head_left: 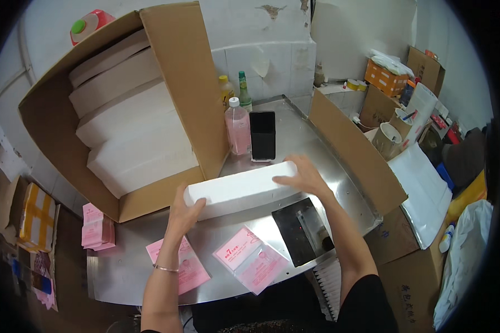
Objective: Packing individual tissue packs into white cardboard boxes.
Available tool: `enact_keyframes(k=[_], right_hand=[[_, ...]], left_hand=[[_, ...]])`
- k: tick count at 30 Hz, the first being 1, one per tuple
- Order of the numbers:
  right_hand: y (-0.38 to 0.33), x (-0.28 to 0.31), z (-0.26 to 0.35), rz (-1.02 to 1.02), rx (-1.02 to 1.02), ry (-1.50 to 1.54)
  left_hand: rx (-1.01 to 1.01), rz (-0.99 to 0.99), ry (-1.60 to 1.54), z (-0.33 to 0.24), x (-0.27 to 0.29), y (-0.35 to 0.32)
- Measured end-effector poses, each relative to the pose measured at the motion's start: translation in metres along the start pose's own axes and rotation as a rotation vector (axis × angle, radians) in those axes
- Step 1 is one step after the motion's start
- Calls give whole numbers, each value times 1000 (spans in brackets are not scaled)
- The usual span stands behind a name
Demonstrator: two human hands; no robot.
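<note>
Both my hands hold one long white foam block just above a steel table. My left hand grips its left end and my right hand rests on its right end. To the left, a big open cardboard box lies on its side, stacked with several more white blocks. In front of me on the table lie pink-printed clear bags and a pink leaflet.
A black scraper-like tool lies on the table at the right. A pink drink bottle, a black phone and two bottles stand at the back. Cardboard flap, boxes and white bags crowd the right side.
</note>
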State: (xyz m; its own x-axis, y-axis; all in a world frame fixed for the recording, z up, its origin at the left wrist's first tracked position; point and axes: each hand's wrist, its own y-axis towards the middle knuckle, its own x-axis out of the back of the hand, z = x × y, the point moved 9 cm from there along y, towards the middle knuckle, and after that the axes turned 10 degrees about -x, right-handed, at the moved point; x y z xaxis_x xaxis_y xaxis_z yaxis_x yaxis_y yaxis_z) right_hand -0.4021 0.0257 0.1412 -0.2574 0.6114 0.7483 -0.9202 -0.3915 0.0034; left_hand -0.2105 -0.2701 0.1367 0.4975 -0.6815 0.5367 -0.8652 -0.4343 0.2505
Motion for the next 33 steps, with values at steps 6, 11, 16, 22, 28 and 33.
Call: enact_keyframes(k=[6,11,16,22,28,33], right_hand=[[-76,-12,-1,-446,402,125],[-76,-38,-3,-455,382,-18],[-77,-27,-7,-563,366,-43],[-84,38,-44,-624,219,-718],[-79,-37,19,-199,295,-151],[-69,-87,37,-424,325,66]], left_hand=[[-416,-241,155,-5,5,-58],[27,103,-35,18,-7,-58],[-119,12,40,10,3,-58],[-10,-73,-272,32,11,-49],[-64,-20,-30,51,-5,-26],[-56,42,67,40,-28,-22]])
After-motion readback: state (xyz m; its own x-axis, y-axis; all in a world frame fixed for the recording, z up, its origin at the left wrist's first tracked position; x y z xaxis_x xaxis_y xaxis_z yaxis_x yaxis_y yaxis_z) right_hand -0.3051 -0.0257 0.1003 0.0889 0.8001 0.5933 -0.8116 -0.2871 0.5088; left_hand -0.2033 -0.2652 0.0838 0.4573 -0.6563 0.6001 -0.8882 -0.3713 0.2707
